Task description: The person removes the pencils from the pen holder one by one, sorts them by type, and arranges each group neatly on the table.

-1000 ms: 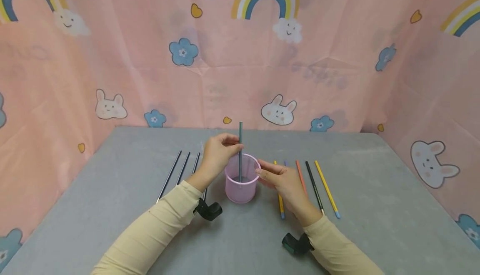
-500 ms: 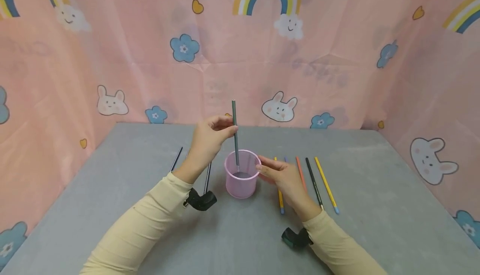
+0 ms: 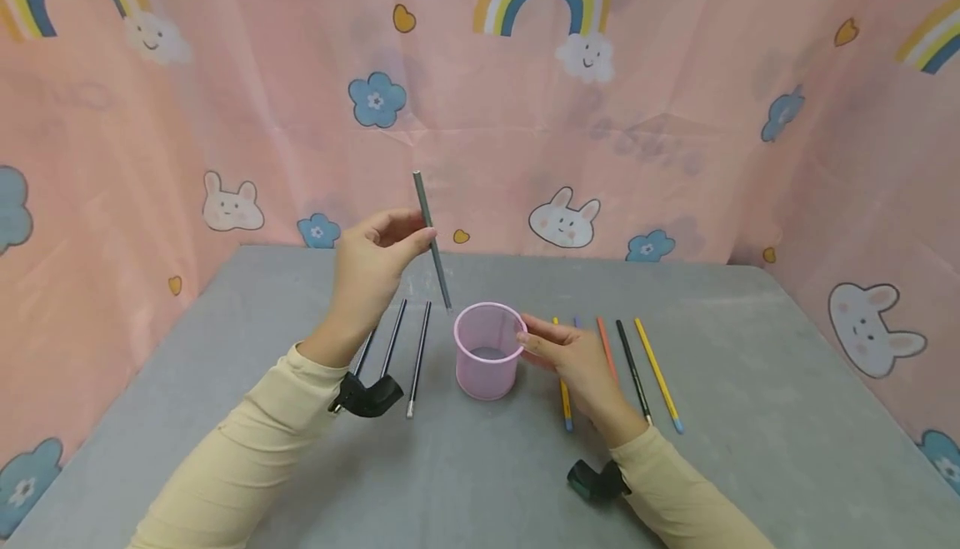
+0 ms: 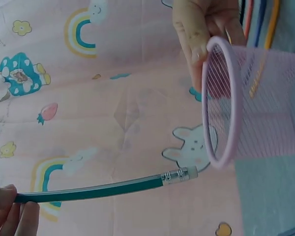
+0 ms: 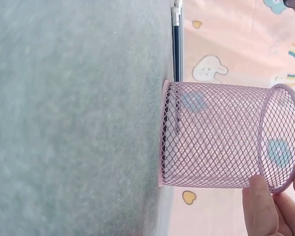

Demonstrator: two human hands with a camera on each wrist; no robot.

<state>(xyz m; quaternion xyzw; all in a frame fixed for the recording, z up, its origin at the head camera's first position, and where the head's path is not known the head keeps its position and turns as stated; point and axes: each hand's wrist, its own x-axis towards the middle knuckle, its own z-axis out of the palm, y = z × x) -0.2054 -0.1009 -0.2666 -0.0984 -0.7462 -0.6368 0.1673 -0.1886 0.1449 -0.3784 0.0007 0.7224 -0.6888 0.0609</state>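
My left hand (image 3: 375,278) pinches a green pencil (image 3: 441,272) between thumb and fingers near its upper end. The pencil tilts, its eraser end low and close to the left rim of a pink mesh pen cup (image 3: 486,376), outside it. In the left wrist view the pencil's (image 4: 98,191) metal band and white eraser point toward the cup's mouth. The cup stands upright on the table. Thumb and fingers of my right hand (image 3: 577,366) hold its rim on the right side. In the right wrist view the cup's mesh (image 5: 216,137) shows no pencil inside.
Left of the cup lie three dark pencils (image 3: 418,361), partly behind my left wrist. To the right lie several coloured pencils, among them a yellow one (image 3: 658,374), a black one (image 3: 633,370) and a red one (image 3: 607,347). A pink printed curtain (image 3: 480,157) surrounds the grey table (image 3: 480,482).
My left hand has lifted the green pencil up out of the cup and moved it left, tilting it. My right hand stays on the cup's rim.
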